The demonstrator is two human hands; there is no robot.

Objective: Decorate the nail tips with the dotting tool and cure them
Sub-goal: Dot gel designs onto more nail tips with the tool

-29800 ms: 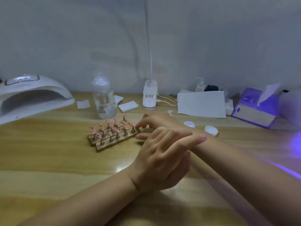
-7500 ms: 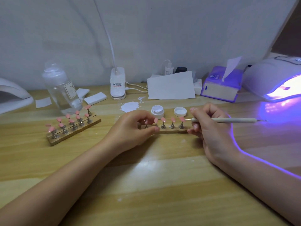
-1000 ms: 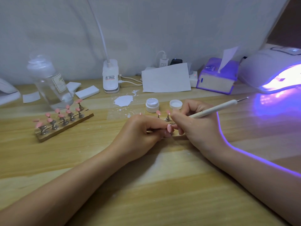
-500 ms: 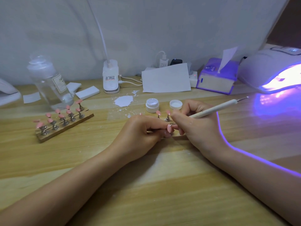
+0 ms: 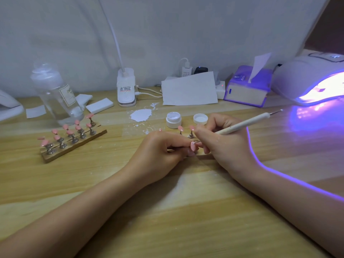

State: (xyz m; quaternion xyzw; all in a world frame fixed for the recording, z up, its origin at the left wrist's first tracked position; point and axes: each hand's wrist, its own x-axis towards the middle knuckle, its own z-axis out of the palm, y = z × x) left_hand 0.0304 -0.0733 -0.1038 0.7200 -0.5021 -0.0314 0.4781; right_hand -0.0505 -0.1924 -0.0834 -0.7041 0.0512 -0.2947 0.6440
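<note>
1. At the middle of the table (image 5: 167, 211), your left hand (image 5: 158, 153) is pinching one pink nail tip (image 5: 192, 145) on its stand, and your right hand (image 5: 223, 144) grips the dotting tool (image 5: 245, 123) like a pen, its working end right at that tip
2. Nothing has shifted over the last second: both hands sit exactly where they were, so you're mid-dot on this tip, I'd say
3. Just behind your fingers, two more tips stand on the strip
4. Off to the left, the wooden holder (image 5: 74, 146) carries its rows of pink tips, well apart from your hands
5. The open jar (image 5: 173, 119) shows white gel inside, its lid (image 5: 200, 119) just beside it
6. Far right, the curing lamp (image 5: 307, 79) glows violet; what's inside I can't tell
</note>
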